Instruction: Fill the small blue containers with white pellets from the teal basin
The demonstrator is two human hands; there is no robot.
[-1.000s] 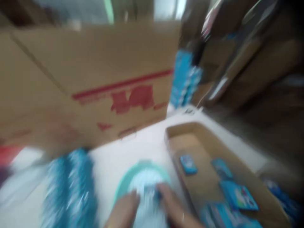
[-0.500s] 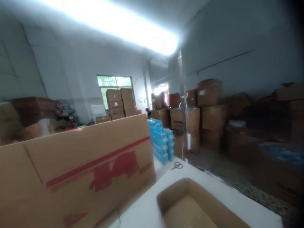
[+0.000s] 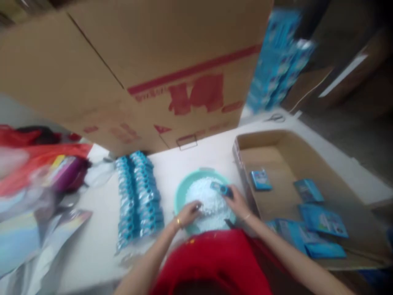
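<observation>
A mint-green basin (image 3: 180,189) heaped with small whitish pieces (image 3: 211,205) stands on the table before me. Over its right side my right hand (image 3: 238,203) grips a small blue packet (image 3: 220,189), its end pointing left above the heap. My left hand (image 3: 188,214) is at the basin's left side, fingers curled together at the heap. Blur hides what, if anything, those fingers hold. Left of the basin, two rows of blue packets (image 3: 141,196) lie overlapping. On the right is an open cardboard box (image 3: 267,153) with several blue packets (image 3: 324,220) inside.
A large carton (image 3: 147,53) rises behind the basin. Stacked blue packs (image 3: 273,61) and scissors (image 3: 276,118) are at the table's far right. Red cloth (image 3: 61,149) and plastic bags (image 3: 52,241) crowd the left side.
My view has swung down from the room to the tabletop. Both hands, the basin and the rows of packets have come into view; the carton now appears higher.
</observation>
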